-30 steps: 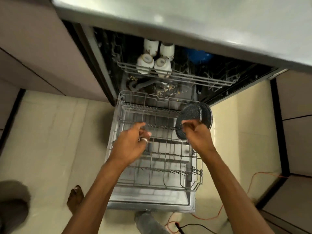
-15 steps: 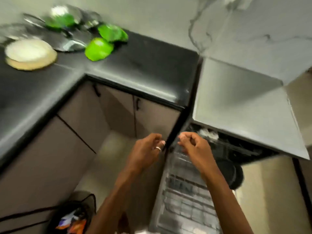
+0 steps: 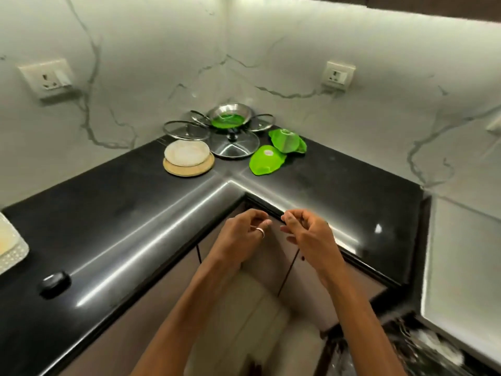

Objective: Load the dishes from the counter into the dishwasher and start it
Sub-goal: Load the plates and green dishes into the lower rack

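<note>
Dishes sit in the far corner of the black counter [image 3: 113, 213]: a white plate [image 3: 187, 153] on a tan plate, a steel pan [image 3: 229, 116] with something green inside, a steel lid [image 3: 234, 146], two glass lids [image 3: 187, 130], and two green bowls [image 3: 267, 160] turned upside down. My left hand [image 3: 241, 234] and my right hand [image 3: 309, 234] hover side by side in front of the counter's inner corner, fingers loosely curled, holding nothing. The open dishwasher [image 3: 423, 348] shows only at the lower right, blurred.
A white basket [image 3: 10, 248] stands at the left edge of the counter, with a small black object [image 3: 54, 283] near it. Wall sockets [image 3: 47, 77] are set in the marble backsplash. Beige cabinet doors [image 3: 298, 272] lie below my hands.
My view has swung up from the dishwasher's lower rack to the counter corner. My right hand has left the dark plate in the rack, and both hands are now raised and empty.
</note>
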{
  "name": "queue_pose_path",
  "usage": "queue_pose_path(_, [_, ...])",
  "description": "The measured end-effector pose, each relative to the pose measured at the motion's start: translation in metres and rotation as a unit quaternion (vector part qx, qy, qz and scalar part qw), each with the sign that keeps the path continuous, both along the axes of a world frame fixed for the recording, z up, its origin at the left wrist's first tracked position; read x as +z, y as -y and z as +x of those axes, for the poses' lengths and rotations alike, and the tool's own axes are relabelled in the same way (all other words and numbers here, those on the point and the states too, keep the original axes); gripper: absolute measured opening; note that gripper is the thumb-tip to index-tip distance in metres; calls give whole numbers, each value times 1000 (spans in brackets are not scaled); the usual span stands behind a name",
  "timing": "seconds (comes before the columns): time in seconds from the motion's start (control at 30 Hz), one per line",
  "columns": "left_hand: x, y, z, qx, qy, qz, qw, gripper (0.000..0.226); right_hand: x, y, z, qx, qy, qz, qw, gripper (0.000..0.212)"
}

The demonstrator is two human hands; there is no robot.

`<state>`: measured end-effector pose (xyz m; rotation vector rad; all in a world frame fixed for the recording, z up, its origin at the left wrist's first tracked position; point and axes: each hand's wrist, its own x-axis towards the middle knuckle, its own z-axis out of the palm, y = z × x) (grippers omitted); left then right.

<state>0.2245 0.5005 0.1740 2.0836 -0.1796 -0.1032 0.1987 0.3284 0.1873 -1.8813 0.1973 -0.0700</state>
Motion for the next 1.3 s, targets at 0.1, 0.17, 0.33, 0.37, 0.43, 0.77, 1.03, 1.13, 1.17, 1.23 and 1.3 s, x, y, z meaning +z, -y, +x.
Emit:
queue_pose_path(0.1, [-11,-13,52,24,-14,-20,999,23,-12,-5,59,23,-4,2,1000,22])
queue_pose_path(0.17, [-24,-22,84,42,-28,-37,998,21,-23,-8,96,35,-13,6,999,13])
queue_pose_path(0.33, [-53,-45,151,125,-90,-108,982,17,-39,-15,187,83,-50,-4,995,9])
queue_pose_path(0.37, [-58,-49,165,137,-101,-115,979,15,-42,-19,205,90,-59,-5,994,8])
queue_pose_path(0.43, [-66,-59,187,158,-123,-122,972,15,-47,-28,239,98,-75,-6,992,9])
queue_pose_path(0.77, [-118,-165,343,355,-161,-113,914,26,-105,-125,401,108,-146,-35,983,19])
queue_pose_path(1.03, [-145,-260,452,427,-188,44,883,60,-137,-197,495,78,-213,-68,971,26])
queue_pose_path(1.13, [-153,-278,478,423,-219,56,878,66,-149,-209,512,57,-234,-85,967,29])
queue_pose_path(1.17, [-157,-281,485,412,-225,57,881,66,-151,-211,515,53,-237,-94,966,37])
queue_pose_path(1.23, [-167,-287,497,377,-234,67,894,67,-156,-216,520,38,-238,-108,964,43])
queue_pose_path(1.3, [-176,-289,505,344,-239,76,905,68,-160,-217,523,29,-243,-117,963,42])
